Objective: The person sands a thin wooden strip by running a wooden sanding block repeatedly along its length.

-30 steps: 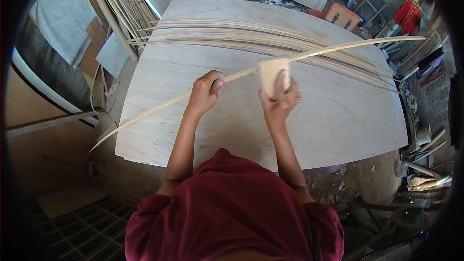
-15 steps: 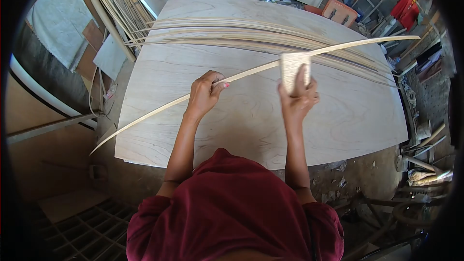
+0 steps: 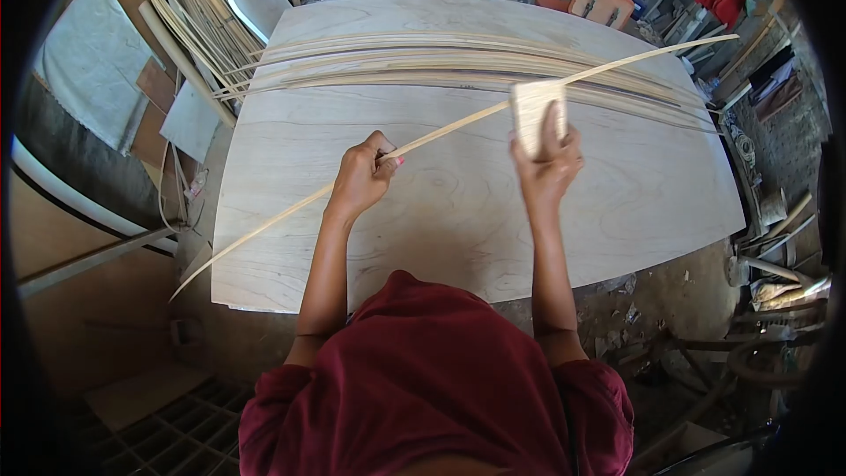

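A long thin wooden strip [image 3: 451, 129] runs on a slant above the table, from low on the left to high on the right. My left hand [image 3: 361, 175] is closed around it left of its middle, thumb on the near side. In my right hand [image 3: 550, 161] is a flat, pale rectangular block [image 3: 531, 111], slightly blurred, with a finger stretched along its face. The block's upper end covers part of the strip; whether its far face touches the wood cannot be seen.
Several thin wooden strips [image 3: 379, 66] lie across the far part of the plywood tabletop [image 3: 441, 238]. More long strips [image 3: 189, 18] lean at the back left near a white chair [image 3: 256, 0]. An orange-brown chair [image 3: 601, 5] stands behind the table.
The held strip's right end has risen and shifted left, and its left end is slightly lower. My left hand has moved a little left. The block stays across the strip, slightly higher.
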A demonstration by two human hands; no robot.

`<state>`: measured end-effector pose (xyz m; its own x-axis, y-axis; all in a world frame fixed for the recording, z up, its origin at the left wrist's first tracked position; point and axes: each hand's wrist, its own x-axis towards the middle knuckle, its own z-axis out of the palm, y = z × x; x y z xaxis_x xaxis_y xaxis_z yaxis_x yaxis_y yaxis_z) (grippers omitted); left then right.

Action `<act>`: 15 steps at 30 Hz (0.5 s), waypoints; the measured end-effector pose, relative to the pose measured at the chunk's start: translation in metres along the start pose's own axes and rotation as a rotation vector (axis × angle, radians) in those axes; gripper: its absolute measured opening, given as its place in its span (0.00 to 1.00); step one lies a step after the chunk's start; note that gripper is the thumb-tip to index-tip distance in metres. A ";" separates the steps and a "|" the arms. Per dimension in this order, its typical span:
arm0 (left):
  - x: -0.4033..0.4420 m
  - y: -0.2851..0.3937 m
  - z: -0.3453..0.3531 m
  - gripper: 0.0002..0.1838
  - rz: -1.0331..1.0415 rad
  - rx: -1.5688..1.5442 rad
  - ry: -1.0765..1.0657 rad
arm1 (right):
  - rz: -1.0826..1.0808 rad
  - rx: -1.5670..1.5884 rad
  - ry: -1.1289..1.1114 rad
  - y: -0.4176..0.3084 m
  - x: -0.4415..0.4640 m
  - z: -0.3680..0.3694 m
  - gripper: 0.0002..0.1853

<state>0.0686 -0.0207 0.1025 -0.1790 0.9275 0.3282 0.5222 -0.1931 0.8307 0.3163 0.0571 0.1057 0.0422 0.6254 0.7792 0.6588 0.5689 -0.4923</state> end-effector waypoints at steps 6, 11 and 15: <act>-0.001 -0.004 0.005 0.07 -0.010 0.015 -0.019 | -0.218 -0.109 -0.295 -0.044 -0.043 0.008 0.38; -0.003 -0.016 0.007 0.07 0.038 -0.048 0.025 | -0.083 -0.204 -0.130 -0.034 -0.011 -0.005 0.38; 0.001 0.002 0.014 0.10 -0.009 0.047 0.038 | 0.068 -0.146 -0.084 -0.032 -0.009 -0.007 0.38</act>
<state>0.0812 -0.0159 0.0979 -0.2151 0.9159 0.3389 0.5585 -0.1693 0.8120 0.2999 0.0294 0.1172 0.0316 0.7058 0.7077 0.7591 0.4436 -0.4763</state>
